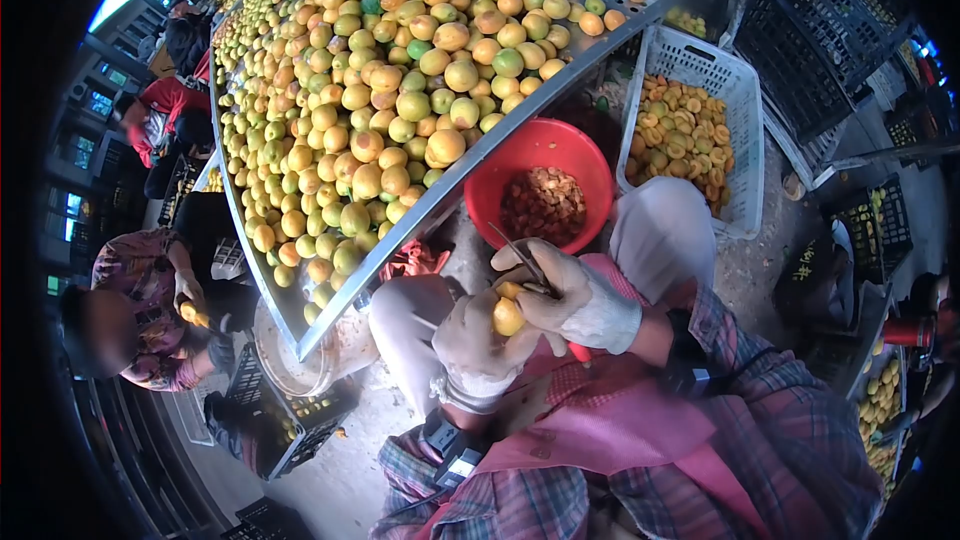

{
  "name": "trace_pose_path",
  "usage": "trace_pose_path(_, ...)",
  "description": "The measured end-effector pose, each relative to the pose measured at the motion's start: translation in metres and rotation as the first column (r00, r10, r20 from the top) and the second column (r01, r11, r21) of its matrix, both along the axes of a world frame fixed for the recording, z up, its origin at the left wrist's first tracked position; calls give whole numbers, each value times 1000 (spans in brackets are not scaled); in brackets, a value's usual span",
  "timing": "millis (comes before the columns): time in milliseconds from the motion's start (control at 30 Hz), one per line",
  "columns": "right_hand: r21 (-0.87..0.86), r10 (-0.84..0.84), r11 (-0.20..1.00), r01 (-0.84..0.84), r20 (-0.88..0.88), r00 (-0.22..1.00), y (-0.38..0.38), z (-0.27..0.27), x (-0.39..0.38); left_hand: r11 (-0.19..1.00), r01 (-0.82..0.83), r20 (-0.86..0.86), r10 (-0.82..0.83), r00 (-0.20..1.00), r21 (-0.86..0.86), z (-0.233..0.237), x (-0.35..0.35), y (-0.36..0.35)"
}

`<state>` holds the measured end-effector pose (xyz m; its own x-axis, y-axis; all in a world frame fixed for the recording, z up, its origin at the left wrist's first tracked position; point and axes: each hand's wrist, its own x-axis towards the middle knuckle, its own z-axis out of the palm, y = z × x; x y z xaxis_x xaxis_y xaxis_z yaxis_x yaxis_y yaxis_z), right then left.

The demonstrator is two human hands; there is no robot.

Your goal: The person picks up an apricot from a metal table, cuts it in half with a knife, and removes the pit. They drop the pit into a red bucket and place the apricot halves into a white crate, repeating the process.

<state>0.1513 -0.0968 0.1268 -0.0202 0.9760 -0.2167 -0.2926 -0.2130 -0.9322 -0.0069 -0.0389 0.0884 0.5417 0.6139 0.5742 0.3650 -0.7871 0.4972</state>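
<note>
Both my hands are gloved and close together above my lap. My left hand point(478, 342) has its fingers wrapped round a yellow-orange fruit point(508, 316). Beside it, my right hand point(580, 302) is closed on a small knife point(518, 252), whose thin blade points up and to the left; its fingers also touch the fruit. Just beyond my hands stands a red bowl point(486, 172) with brown pits point(543, 205) in it. To its right a white crate point(744, 140) holds cut fruit halves point(680, 130).
A metal-edged table point(450, 180) heaped with whole fruit point(380, 90) fills the upper left. A co-worker point(150, 310) with fruit in hand sits at the left, near a white bucket point(300, 355) and black crates point(300, 440). More dark crates point(790, 50) stand at the upper right.
</note>
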Motion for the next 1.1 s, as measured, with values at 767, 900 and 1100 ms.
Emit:
trace_pose_path(767,-129,-80,991,22,-461,884,-10,-11,18,13,710,600,545,586,-705,-13,4,7)
trace_pose_path(900,-214,-65,977,-25,-402,914,-10,-12,17,-5,744,653,476,589,-668,-12,5,4)
trace_pose_path(1100,-265,-82,964,-1,-300,950,-8,-35,6,-49,761,705,344,621,-647,-13,19,2)
